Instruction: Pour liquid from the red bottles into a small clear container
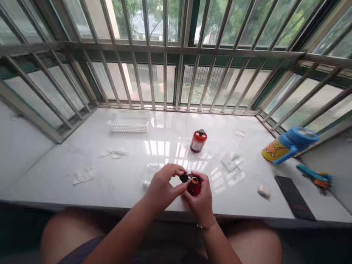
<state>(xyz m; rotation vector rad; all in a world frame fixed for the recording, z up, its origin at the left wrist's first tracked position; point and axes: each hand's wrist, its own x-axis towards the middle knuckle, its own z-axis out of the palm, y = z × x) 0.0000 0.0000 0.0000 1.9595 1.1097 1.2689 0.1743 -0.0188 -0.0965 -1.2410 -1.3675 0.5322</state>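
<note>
White and glossy, the table spreads under both hands. Near its front edge, the right hand curls around a red bottle, mouth uncovered; beside that mouth, the left hand pinches a small black cap. A loose grip could drop the cap; tilting might spill any contents. Fingers hide much of the bottle, and whether its base touches down is unclear.

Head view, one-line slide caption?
Left hand holds a black cap beside the open red bottle in the right hand; another red bottle stands capped beyond.
</note>
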